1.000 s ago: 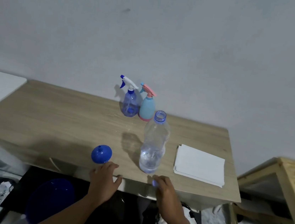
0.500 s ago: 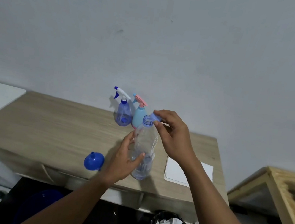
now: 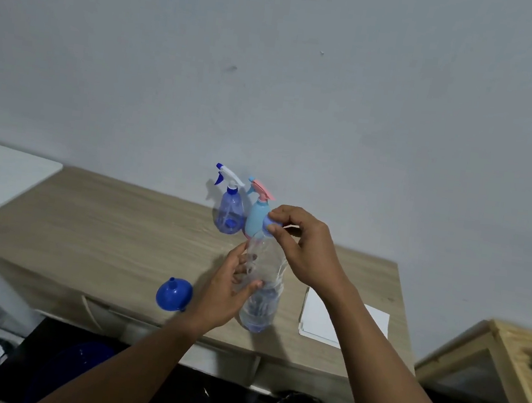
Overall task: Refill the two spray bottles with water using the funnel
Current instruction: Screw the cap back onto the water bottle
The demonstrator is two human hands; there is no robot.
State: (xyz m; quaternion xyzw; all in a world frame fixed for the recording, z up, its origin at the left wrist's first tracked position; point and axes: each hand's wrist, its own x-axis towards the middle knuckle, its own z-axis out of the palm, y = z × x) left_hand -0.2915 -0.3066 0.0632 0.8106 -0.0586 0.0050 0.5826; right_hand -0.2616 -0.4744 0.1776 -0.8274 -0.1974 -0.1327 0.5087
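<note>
Step in hand, as judged: cap work at the neck of the clear water bottle. Whether the cap is going on or coming off cannot be told.

- Left hand: fingers and thumb curled round the bottle's mid-body, holding it upright on the wooden table.
- Right hand: thumb and fingertips pinch the pale blue cap at the bottle's mouth.
- Blue funnel: left of the bottle, near it, spout up, untouched.
- Blue spray bottle and light-blue spray bottle: just behind the water bottle, side by side, trigger heads fitted.
- White paper sheets: right of the bottle.

Procedure:
1. Grip the thin wall firmly but lightly; squeezing could push water out of an open neck.
2. Hold the cap square to the threads and turn with the fingertips only.
3. Hold the base flat on the table.
4. Avoid knocking the spray bottles behind.
</note>
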